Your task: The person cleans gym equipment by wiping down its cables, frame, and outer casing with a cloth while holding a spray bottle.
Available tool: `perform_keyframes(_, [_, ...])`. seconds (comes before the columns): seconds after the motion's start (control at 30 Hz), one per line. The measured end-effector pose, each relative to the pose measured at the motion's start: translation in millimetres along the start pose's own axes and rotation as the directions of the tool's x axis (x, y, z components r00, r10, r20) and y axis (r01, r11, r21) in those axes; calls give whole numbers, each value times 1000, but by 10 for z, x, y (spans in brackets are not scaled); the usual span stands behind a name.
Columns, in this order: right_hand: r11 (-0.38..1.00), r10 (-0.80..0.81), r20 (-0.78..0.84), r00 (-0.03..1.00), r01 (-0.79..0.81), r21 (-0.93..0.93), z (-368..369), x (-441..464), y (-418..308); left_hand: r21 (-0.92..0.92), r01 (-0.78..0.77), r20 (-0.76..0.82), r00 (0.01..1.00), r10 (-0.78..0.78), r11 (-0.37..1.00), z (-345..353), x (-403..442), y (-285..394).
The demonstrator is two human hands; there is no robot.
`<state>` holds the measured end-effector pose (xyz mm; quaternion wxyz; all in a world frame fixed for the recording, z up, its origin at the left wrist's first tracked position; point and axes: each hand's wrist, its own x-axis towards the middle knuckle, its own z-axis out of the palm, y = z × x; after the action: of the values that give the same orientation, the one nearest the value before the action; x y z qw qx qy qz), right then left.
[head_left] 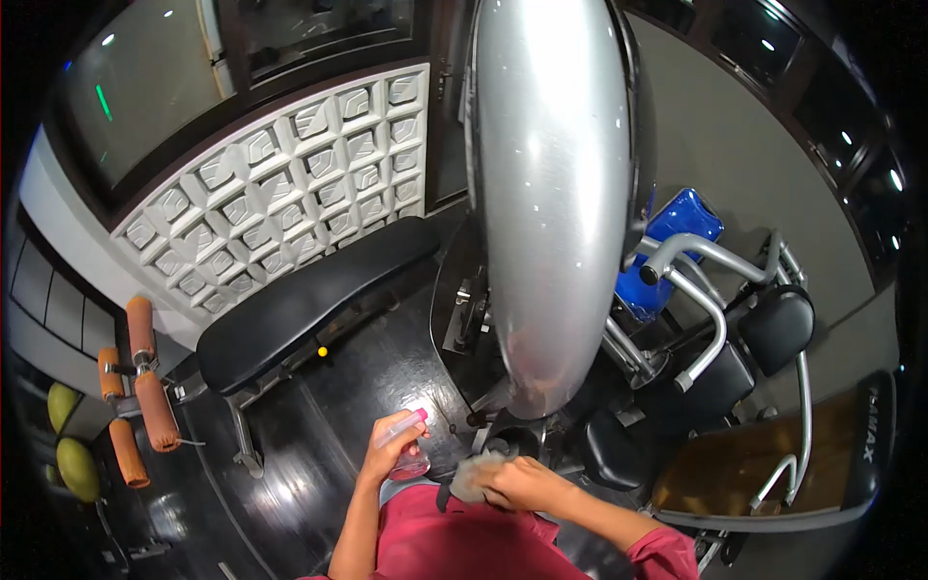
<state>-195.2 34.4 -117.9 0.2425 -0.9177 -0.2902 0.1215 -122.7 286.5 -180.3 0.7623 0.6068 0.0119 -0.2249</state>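
Note:
My left hand is closed around a clear spray bottle with a pink top and some pinkish liquid low inside. Just right of it, in front of the red shirt, my right hand grips a bunched grey cloth. Fingers of that hand press into the fabric, and part of the cloth hangs below them. The bottle and the cloth are apart. Beyond both hands rises a large silver curved machine cover, its lower end close above the right hand; neither hand touches it.
A black padded bench with orange foam rollers stands at left. To the right are a blue panel, bent grey metal bars, black pads and a brown-fronted weight machine. A patterned white wall lies behind the bench.

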Motion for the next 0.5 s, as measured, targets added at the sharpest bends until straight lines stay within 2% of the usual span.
perform_keyframes(0.07, [996, -35, 340, 940, 5, 90, -62, 21, -61, 11, 16, 69, 998, -16, 1000, -135, 67, 74])
perform_keyframes(0.17, [981, 143, 135, 980, -158, 108, -463, 240, -301, 12, 1, 153, 988, -2, 1000, -325, 141, 237])
perform_keyframes(0.2, [964, 218, 60, 974, -224, 141, -578, 318, -364, 5, 6, 175, 985, -7, 1000, -396, 185, 260])
perform_keyframes(0.23, [943, 317, 42, 948, -319, 97, -763, 424, -489, 22, -1, 183, 983, -4, 1000, -475, 226, 280])
perform_keyframes(0.33, [940, 330, -45, 943, -333, -77, -839, 686, -506, 76, -9, 243, 970, -10, 997, -708, 345, 323])
perform_keyframes(0.4, [944, 288, -102, 952, -300, -139, -709, 821, -350, 95, 2, 214, 977, -23, 996, -790, 378, 419])
perform_keyframes(0.43, [892, 320, -152, 935, -351, -285, -517, 834, -236, 81, 3, 226, 974, -21, 997, -857, 415, 391])
perform_keyframes(0.47, [885, 337, -150, 930, -367, -287, -443, 896, -188, 75, 10, 240, 970, -28, 997, -917, 434, 383])
perform_keyframes(0.5, [824, 409, -4, 913, -371, -429, -390, 967, -161, 61, 18, 244, 969, -33, 998, -973, 447, 379])
